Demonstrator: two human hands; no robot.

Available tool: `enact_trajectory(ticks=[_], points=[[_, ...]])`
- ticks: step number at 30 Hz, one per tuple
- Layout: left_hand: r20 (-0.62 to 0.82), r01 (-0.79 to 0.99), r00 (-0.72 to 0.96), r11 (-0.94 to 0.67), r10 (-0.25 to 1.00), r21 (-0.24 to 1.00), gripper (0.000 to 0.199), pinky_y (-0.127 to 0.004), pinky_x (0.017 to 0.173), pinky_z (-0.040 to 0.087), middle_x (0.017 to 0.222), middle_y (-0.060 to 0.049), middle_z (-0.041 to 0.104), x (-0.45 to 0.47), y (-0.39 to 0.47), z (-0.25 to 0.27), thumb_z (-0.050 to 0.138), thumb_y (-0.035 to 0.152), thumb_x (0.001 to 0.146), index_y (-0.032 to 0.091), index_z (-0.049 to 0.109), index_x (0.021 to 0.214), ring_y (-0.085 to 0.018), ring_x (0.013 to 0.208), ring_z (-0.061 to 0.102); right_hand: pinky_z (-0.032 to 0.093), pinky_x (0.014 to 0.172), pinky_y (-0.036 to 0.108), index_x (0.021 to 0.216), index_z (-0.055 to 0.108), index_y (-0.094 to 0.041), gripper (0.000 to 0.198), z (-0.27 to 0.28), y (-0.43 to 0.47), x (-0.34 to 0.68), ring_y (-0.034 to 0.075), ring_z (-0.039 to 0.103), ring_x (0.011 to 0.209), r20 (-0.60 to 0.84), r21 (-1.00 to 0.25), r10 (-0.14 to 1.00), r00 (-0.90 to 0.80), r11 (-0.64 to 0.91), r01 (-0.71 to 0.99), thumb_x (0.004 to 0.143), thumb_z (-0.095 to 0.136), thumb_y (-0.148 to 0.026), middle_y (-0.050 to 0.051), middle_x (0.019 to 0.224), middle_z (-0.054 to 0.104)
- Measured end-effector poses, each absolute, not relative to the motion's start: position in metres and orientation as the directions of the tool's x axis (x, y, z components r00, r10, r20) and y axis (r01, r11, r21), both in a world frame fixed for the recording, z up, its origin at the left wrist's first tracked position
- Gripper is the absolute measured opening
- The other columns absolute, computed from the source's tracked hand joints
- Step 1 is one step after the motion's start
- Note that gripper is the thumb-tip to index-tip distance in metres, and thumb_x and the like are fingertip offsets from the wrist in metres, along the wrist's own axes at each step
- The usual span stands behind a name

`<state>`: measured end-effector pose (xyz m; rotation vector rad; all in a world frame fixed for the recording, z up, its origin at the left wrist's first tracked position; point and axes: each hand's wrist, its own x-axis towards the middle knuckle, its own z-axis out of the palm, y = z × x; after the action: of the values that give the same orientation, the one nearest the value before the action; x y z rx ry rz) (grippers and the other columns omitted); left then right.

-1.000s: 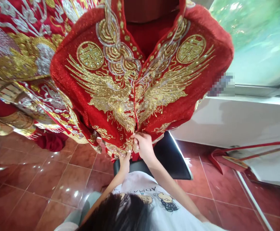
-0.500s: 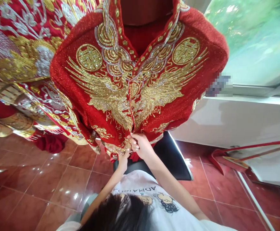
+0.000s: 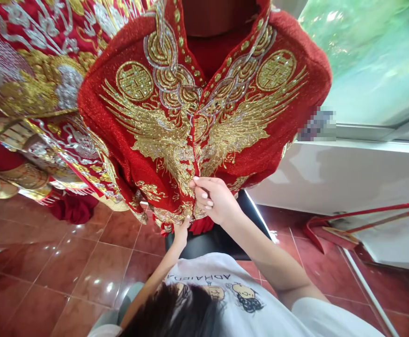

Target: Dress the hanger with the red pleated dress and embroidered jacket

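A red jacket (image 3: 169, 164) with gold phoenix embroidery hangs on a dark red dress form (image 3: 222, 16) in front of me. My left hand (image 3: 181, 231) grips the jacket's lower front hem, thumb on the outside, the other fingers mostly hidden by the cloth. Just above it, my right hand (image 3: 215, 196) is closed in a pinch at the centre front opening, its other fingers curled. Whatever lies between those fingertips is too small to make out. The two front edges meet at the middle of the chest, below the V-shaped neckline.
Another red garment (image 3: 39, 70) with heavy gold and silver embroidery stands close on the left. A black seat (image 3: 204, 243) is under the jacket. At right, a red dustpan (image 3: 341, 236) and handles lean by the white wall (image 3: 331, 178), below a window (image 3: 369, 70).
My right hand has moved up along the front opening, away from the left hand. The left hand stays at the hem. The jacket appears shifted slightly right.
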<state>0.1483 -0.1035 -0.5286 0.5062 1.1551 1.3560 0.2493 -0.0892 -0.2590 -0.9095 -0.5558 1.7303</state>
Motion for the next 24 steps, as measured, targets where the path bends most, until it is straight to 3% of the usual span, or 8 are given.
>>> enact_trajectory(ticks=[6,11,15,24], points=[[-0.311,-0.482,-0.182,0.191,0.933,0.855,0.054,-0.037,0.089,0.047,0.104,-0.008,0.069,0.148,-0.105,-0.531,0.083,0.038,0.058,0.017,0.063,0.104,-0.022,0.094,0.064,0.017,0.032,0.015,0.066,0.061,-0.01,0.017,-0.24,-0.086,0.252,0.001,0.022,0.03,-0.214,-0.777,0.967,-0.139,-0.255,-0.575,0.081,0.057,-0.017,-0.008,0.039,0.037],[-0.31,-0.476,-0.201,0.184,0.929,0.86,0.049,-0.038,0.094,0.045,0.098,-0.008,0.07,0.147,-0.107,-0.531,0.083,0.038,0.058,0.016,0.064,0.096,-0.022,0.098,0.064,0.015,0.031,0.013,0.069,0.056,-0.01,0.021,-0.221,-0.076,0.259,0.001,0.02,0.032,-0.362,-0.701,0.894,-0.264,-0.447,-0.555,0.086,0.045,-0.009,-0.009,0.042,0.032],[-0.318,-0.464,-0.209,0.192,0.925,0.865,0.046,-0.037,0.091,0.046,0.09,-0.005,0.07,0.146,-0.11,-0.526,0.083,0.038,0.057,0.016,0.064,0.092,-0.02,0.089,0.065,0.015,0.031,0.011,0.068,0.05,-0.012,0.027,-0.202,-0.074,0.264,0.0,0.017,0.033,-0.493,-0.616,0.815,-0.304,-0.574,-0.539,0.09,0.035,-0.006,-0.009,0.045,0.028],[-0.31,-0.463,-0.165,0.204,0.936,0.862,0.046,-0.035,0.086,0.048,0.092,-0.007,0.07,0.146,-0.113,-0.523,0.083,0.039,0.057,0.016,0.064,0.092,-0.02,0.088,0.064,0.012,0.033,0.013,0.067,0.049,-0.013,0.029,-0.178,-0.076,0.266,0.0,0.013,0.035,-0.414,-0.735,0.884,-0.218,-0.466,-0.493,0.091,0.035,-0.006,-0.008,0.05,0.025]])
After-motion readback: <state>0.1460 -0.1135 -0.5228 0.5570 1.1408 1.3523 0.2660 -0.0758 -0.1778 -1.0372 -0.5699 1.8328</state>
